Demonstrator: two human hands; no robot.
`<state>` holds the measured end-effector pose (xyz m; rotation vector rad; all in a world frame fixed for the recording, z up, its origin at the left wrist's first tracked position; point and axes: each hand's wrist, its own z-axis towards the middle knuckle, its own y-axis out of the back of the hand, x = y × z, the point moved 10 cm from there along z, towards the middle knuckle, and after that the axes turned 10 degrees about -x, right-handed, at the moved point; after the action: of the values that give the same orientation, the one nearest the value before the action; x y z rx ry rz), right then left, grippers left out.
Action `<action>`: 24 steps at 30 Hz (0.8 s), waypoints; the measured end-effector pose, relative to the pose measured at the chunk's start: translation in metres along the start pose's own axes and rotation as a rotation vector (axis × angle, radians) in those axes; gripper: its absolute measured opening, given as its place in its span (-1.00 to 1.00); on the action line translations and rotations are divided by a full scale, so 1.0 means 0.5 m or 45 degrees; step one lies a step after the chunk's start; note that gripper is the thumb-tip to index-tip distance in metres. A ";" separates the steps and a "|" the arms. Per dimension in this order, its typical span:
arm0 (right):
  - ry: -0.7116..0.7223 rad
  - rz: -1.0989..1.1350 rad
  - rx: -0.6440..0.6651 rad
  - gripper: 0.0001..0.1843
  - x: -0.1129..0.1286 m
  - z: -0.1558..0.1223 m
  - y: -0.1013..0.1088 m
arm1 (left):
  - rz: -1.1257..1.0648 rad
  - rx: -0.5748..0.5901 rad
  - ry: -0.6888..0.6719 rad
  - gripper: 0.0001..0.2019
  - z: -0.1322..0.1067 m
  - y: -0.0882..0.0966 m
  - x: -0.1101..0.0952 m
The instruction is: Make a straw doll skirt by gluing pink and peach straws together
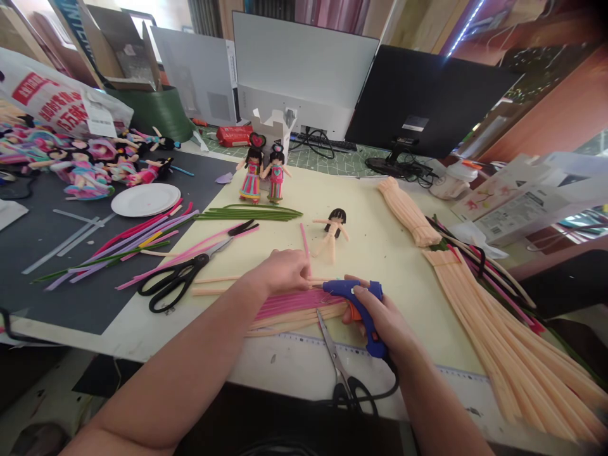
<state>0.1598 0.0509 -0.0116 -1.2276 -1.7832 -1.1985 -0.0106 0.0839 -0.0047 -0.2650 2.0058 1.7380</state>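
Note:
My left hand is closed in a pinch, and a short pink pipe cleaner stands up out of its fingertips. In my right hand is a blue hot glue gun, its nozzle pointing left, close to the left fingertips. Beneath both hands lie pink pipe cleaners and peach ones. A small peach doll with black hair lies just beyond them. Silver scissors with black handles rest below the glue gun. What the nozzle touches is too small to tell.
Large black scissors lie at left, beside loose coloured pipe cleaners and white plates. Two finished dolls stand at the back. Peach bundles cover the right side. Monitors line the rear.

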 end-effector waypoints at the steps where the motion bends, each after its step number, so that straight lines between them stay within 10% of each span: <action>1: -0.004 -0.001 0.005 -0.42 0.000 0.000 -0.001 | 0.000 -0.002 0.003 -0.83 0.001 -0.001 0.002; 24: -0.003 0.029 0.018 -0.47 -0.004 0.005 0.001 | -0.066 0.024 -0.056 -0.87 0.008 -0.011 0.011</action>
<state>0.1613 0.0525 -0.0142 -1.2387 -1.7716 -1.1704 -0.0122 0.0875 -0.0126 -0.2680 1.9662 1.6779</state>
